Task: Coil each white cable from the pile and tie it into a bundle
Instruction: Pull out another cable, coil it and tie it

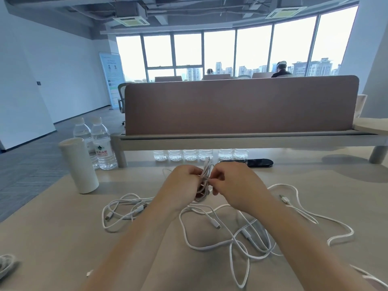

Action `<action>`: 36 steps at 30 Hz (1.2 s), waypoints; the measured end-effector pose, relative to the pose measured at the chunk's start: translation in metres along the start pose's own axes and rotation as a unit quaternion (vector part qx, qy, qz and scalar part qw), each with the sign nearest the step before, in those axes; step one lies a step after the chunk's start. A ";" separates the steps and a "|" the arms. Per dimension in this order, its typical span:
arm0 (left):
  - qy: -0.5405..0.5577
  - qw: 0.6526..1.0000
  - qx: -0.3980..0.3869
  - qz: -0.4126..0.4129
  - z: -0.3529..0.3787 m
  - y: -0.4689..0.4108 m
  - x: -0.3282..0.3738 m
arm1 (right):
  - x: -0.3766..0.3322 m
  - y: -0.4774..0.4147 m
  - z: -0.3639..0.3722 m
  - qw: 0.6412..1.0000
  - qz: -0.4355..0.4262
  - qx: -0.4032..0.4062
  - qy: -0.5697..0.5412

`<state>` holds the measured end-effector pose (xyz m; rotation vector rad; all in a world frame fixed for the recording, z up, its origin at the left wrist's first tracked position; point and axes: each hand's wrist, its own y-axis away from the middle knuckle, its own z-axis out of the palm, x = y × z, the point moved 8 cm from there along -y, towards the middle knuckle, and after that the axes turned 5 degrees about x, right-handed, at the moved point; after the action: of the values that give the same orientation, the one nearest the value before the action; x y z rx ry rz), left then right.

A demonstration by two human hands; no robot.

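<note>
A coiled white cable (205, 181) stands upright between my two hands above the desk. My left hand (181, 185) grips the coil from the left. My right hand (232, 185) pinches a strand of it at the coil's middle. Below my hands, a pile of loose white cables (228, 232) sprawls over the beige table (63, 238), with several plugs showing. A separate tangle of white cable (123, 208) lies to the left of my left forearm. Part of a white cable bundle (6, 264) shows at the left edge.
A white cup (78, 164) and two water bottles (100, 143) stand at the back left. More bottles (199, 155) sit under a raised shelf with a brown divider (241, 103). A black object (259, 163) lies behind my hands. People sit beyond the divider.
</note>
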<state>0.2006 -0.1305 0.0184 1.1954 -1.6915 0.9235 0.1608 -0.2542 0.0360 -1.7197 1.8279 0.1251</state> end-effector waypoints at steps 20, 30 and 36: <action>0.111 0.979 0.142 -0.101 -0.199 0.131 -0.047 | -0.182 0.053 0.081 0.976 -0.110 -0.059 -0.177; 0.043 0.964 0.216 -0.150 -0.318 0.180 -0.110 | -0.269 0.080 0.179 0.973 -0.137 -0.142 -0.116; 0.031 0.963 0.224 -0.148 -0.331 0.187 -0.133 | -0.296 0.088 0.220 0.971 -0.166 -0.158 -0.071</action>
<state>0.1191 0.2630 0.0004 1.6463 -1.2374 1.1740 0.1476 0.1200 -0.0253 -2.1520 1.4521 0.4087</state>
